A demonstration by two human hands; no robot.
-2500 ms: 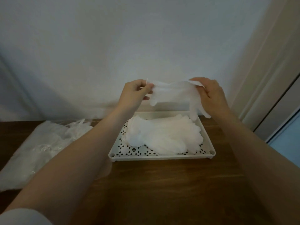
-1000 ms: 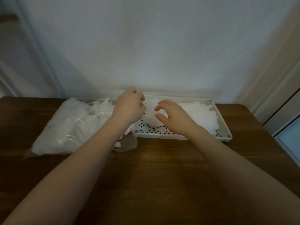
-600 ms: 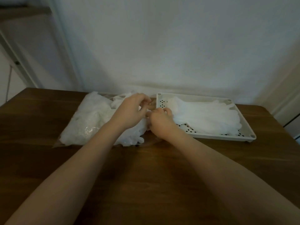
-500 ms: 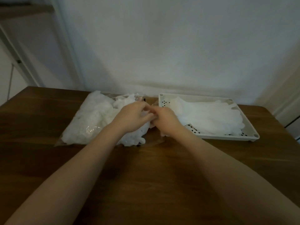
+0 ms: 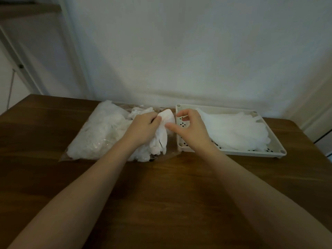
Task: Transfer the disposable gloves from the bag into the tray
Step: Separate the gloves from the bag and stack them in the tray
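Head view, one moment logged. Tray (image 5: 183,147): cream, perforated, on the table (image 5: 161,194); a flat pile of gloves (image 5: 233,130) lay inside it. Bag (image 5: 93,137): clear plastic, just left of the tray, mostly full. Left hand (image 5: 143,129): gripped one glove (image 5: 164,128) at the bag's mouth, beside the tray's left wall. Right hand (image 5: 188,129): above the tray's left end, thumb and forefinger apart, holding nothing. Risk, judged: thin gloves cling, so a lift could drag neighbours out onto the table; the limp glove could snag the tray's wall.
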